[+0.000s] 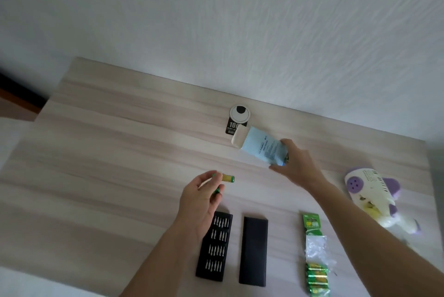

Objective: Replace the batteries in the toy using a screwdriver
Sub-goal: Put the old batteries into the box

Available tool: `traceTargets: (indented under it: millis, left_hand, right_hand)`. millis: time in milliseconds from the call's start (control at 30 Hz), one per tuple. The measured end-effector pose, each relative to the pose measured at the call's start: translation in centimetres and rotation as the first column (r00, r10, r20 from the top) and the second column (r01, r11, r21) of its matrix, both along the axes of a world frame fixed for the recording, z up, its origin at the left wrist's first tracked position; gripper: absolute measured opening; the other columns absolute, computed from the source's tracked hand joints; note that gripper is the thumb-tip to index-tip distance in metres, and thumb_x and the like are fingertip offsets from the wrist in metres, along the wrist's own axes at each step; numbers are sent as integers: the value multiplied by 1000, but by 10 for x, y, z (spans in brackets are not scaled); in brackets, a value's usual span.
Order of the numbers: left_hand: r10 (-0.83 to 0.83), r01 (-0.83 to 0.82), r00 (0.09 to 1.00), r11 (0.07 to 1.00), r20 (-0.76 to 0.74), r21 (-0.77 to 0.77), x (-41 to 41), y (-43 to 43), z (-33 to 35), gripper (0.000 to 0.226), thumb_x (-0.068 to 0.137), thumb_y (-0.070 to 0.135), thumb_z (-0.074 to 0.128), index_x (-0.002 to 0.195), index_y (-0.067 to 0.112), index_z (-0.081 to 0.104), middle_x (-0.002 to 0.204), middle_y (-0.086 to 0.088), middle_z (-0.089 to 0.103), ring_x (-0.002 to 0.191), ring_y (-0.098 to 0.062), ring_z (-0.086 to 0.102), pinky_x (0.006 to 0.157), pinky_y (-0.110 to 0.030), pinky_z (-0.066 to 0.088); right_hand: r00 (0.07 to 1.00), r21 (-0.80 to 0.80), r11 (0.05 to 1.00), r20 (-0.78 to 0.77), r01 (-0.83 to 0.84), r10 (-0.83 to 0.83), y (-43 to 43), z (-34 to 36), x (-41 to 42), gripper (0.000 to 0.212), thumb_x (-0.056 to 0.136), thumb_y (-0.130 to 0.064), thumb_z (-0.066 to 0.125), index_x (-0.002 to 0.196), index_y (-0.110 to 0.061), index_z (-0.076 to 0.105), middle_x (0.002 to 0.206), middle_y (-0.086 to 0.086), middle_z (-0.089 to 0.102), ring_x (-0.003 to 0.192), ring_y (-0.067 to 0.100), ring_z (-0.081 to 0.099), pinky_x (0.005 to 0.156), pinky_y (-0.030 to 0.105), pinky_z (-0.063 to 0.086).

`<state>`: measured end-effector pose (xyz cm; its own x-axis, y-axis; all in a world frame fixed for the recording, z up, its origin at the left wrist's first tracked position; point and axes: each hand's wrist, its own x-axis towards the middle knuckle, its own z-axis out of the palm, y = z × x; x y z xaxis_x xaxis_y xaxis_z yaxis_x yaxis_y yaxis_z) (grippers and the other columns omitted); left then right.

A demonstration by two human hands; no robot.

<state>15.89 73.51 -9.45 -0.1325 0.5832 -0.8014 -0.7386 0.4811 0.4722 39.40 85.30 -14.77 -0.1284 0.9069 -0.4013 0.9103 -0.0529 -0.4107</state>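
My left hand [200, 200] is raised over the middle of the table and grips green-and-gold batteries [227, 178], one sticking out past the fingertips. My right hand [296, 163] reaches further back and holds the near end of a light blue paper envelope [262, 147], tilted with its open flap pointing left. The white and purple plush toy [374, 194] lies at the right edge of the table, its plastic underside turned up. A green pack of batteries [316, 256], partly torn open, lies near the front.
A black tray of screwdriver bits [215, 246] lies under my left wrist, with its black lid [253, 251] beside it on the right. A round white and black tag [239, 116] sits at the back edge of the wooden table [108, 152], close to the white wall.
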Motion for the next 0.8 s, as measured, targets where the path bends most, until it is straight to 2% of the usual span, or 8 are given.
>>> traceTargets:
  millis: [167,300,433,500,567,700,800]
  left_hand:
    - [-6,38,983,984,-181,174,13,7,36,6,90,5,65,95,8,63,85,-4,73,66,-11,59,59,-19,43]
    - [-80,207,917,933,-391,293,34,2,68,7,91,5,66,95,11,66,80,-4,69,68,-12,60,58,-22,41]
    - [-126,463,690,834,-713,301,57,-13,94,12,90,6,69,95,16,72,77,0,71,60,-10,61,52,-16,42]
    - [-152,594,527,769,-836,235,66,-19,106,14,89,8,71,96,21,73,78,6,72,58,-9,64,56,-16,48]
    - [-175,672,380,727,-909,141,75,-25,117,14,87,16,74,95,27,72,82,9,73,58,-9,66,61,-21,55]
    - [-152,731,224,679,-963,64,93,-36,137,8,85,27,76,90,28,70,84,16,72,63,-5,68,66,-28,59]
    - [-85,744,163,665,-983,66,103,-41,151,10,84,27,78,93,26,73,82,19,71,65,0,67,63,-17,55]
  right_hand:
    - [997,154,988,-77,7,4,-63,42,16,74,76,-42,82,136,-30,41,108,4,70,81,26,69,66,43,60]
    - [986,183,982,-164,54,-23,-110,74,33,75,76,-39,83,138,-30,42,108,0,69,81,19,69,65,36,61]
    - [978,239,968,-205,79,-29,-146,98,52,76,78,-39,82,140,-28,41,111,-1,67,81,14,65,65,34,61]
    - [976,268,959,-216,94,-35,-159,109,61,75,77,-38,82,140,-27,41,108,-1,67,80,16,65,65,37,61]
    - [974,289,952,-224,101,-35,-168,118,70,74,76,-38,83,138,-28,42,104,-1,68,79,20,66,63,39,59]
    - [969,328,938,-247,112,-30,-183,131,87,74,74,-40,83,136,-29,44,101,-2,68,77,19,65,62,36,58]
    - [963,337,931,-266,139,-48,-192,140,90,74,73,-39,84,136,-28,47,96,-3,65,73,15,61,60,28,55]
